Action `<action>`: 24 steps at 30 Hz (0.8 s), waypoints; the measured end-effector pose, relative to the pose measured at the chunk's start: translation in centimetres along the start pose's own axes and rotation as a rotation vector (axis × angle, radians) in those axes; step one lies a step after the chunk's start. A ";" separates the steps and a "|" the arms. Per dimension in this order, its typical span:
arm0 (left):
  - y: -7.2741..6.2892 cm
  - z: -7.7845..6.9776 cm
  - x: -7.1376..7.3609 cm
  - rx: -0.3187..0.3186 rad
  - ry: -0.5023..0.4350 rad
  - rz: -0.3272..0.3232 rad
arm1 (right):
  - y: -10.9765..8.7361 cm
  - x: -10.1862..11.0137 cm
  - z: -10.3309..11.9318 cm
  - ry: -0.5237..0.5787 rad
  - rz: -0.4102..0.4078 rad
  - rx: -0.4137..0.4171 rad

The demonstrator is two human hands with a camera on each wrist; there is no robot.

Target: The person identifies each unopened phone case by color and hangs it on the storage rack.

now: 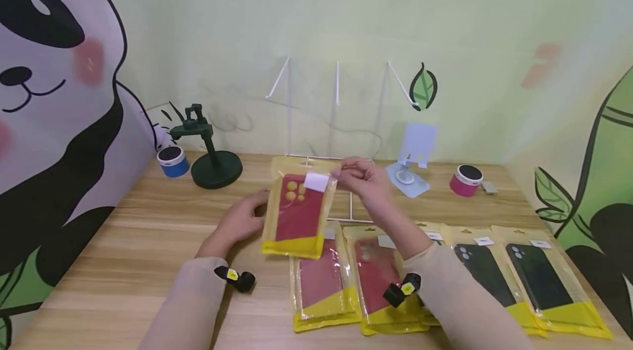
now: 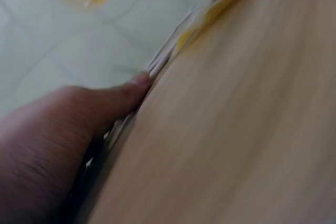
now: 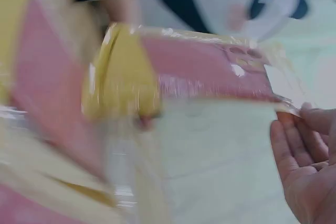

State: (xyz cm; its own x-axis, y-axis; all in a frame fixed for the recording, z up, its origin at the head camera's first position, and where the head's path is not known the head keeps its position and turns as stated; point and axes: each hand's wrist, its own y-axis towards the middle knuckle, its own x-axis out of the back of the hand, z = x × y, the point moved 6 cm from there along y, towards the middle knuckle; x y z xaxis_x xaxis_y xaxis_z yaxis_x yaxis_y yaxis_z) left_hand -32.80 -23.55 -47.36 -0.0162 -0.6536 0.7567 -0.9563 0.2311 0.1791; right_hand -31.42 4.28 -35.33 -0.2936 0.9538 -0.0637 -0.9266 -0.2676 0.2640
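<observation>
My right hand [image 1: 363, 182] pinches the top right corner of a clear-and-yellow pouch [image 1: 268, 229] with a red phone case [image 1: 299, 215] inside. A white label sits near the pinched corner, and the pouch hangs tilted over the table. In the right wrist view, the thumb and fingers of the right hand [image 3: 310, 156] hold the label end. Left of the pouch, my left hand [image 1: 237, 223] is low at the table, its fingertips partly hidden. The left wrist view shows its thumb [image 2: 123, 98] against thin pale rods of a white wire rack [image 1: 351, 207], mostly behind the pouch.
Several more pouches with red [image 1: 323, 276] and black phone cases [image 1: 536, 276] lie along the front right. Behind stand a dark green stand [image 1: 217, 168], a blue speaker [image 1: 173, 161], a pale phone stand [image 1: 417, 146] and a pink speaker [image 1: 466, 180], near the painted wall.
</observation>
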 end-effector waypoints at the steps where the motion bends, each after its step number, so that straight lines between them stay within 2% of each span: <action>1: 0.1 -0.4 -0.2 -0.018 0.031 0.008 | 0.2 0.7 1.4 0.029 -0.039 0.055; 3: 0.2 -1.1 -0.4 -0.029 0.080 0.001 | 0.5 2.0 4.2 0.057 -0.111 0.161; 6: 0.3 -1.6 -0.6 -0.003 0.120 -0.014 | 0.9 3.6 7.8 0.029 -0.202 0.305; 9: 0.2 -1.9 -0.9 0.012 0.124 -0.013 | 1.1 4.7 10.1 -0.027 -0.280 0.373; 14: 0.1 -1.9 -0.9 0.015 0.080 -0.017 | 1.9 4.5 11.5 -0.082 -0.303 0.367; 17: 0.1 -1.8 -0.9 0.005 0.067 -0.024 | 2.3 4.1 11.4 -0.097 -0.295 0.339; 24: 0.1 -1.7 -0.9 0.012 0.064 -0.017 | 2.9 4.7 10.3 -0.117 -0.338 0.296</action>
State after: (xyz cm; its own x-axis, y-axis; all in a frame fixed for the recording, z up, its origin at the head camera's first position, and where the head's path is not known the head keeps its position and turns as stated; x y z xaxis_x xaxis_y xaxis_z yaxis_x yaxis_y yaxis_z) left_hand -32.41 -21.70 -46.97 0.0179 -0.6100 0.7922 -0.9597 0.2117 0.1847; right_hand -33.02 9.39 -24.93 0.0580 0.9944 -0.0886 -0.8541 0.0954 0.5113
